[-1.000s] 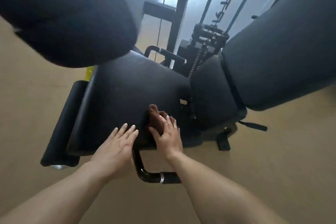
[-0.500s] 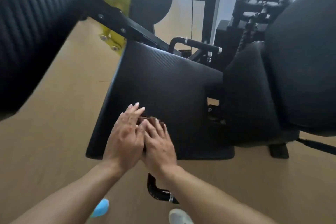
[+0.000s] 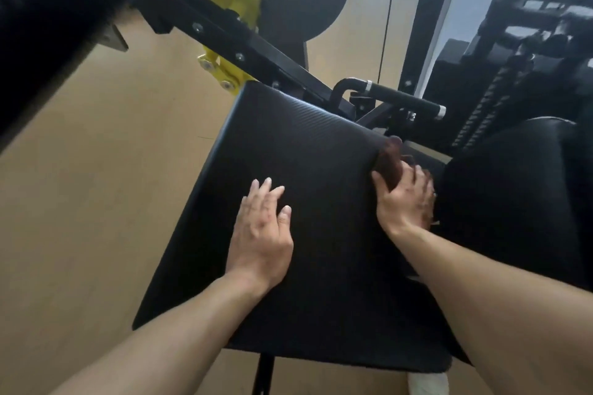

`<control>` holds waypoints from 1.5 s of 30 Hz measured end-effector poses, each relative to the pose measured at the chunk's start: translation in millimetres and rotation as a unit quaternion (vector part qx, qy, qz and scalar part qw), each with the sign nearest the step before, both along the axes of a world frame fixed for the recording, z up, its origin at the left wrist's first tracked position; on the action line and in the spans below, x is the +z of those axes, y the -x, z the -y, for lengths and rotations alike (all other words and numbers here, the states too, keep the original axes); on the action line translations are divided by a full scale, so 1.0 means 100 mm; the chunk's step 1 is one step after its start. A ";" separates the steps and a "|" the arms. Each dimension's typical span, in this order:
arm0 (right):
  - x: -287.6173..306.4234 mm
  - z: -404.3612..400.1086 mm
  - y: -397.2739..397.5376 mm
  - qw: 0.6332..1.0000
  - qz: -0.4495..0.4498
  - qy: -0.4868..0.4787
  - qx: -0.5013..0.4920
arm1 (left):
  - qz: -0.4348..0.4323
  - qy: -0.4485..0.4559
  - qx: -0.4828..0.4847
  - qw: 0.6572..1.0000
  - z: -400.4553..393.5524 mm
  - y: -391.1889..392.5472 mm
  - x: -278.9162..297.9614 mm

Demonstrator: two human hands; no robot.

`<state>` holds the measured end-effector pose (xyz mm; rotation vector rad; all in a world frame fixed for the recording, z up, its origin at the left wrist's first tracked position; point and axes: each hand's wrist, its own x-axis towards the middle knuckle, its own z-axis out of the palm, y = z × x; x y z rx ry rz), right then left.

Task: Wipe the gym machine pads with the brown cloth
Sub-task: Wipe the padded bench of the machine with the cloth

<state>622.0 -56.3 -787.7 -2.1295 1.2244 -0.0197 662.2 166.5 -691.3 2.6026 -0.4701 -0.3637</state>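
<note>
1. Head view: the black seat pad [image 3: 298,176] fills the middle and serves as the landmark; its ribbed top faces the camera.
2. The left hand [image 3: 261,234] lies flat on the middle of the seat pad, fingers straight and close together, holding nothing.
3. The right hand [image 3: 406,199] sits at the seat pad's far right edge, its fingers curled round the brown cloth [image 3: 390,160], thumb on the pad's top.
4. The brown cloth is bunched against that far right edge, partly hidden by the fingers.
5. Right of the seat pad stands a second black pad [image 3: 513,202].
6. Beyond the seat pad's far edge are a black handle bar [image 3: 404,99] and a yellow bracket [image 3: 239,0].
7. A tan floor [image 3: 106,170] lies left of the seat pad.
</note>
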 end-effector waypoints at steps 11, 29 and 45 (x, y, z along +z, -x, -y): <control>0.65 -1.12 -1.17 0.727 0.150 0.175 0.647 | 0.212 0.200 0.195 0.937 0.39 -0.58 0.31; -0.09 0.07 0.01 0.996 0.041 -0.014 -0.083 | -0.088 0.106 0.069 0.988 0.52 0.23 0.05; 0.56 -1.37 2.25 0.958 -0.228 -0.155 0.078 | -0.303 0.038 0.068 0.950 -0.69 1.79 0.47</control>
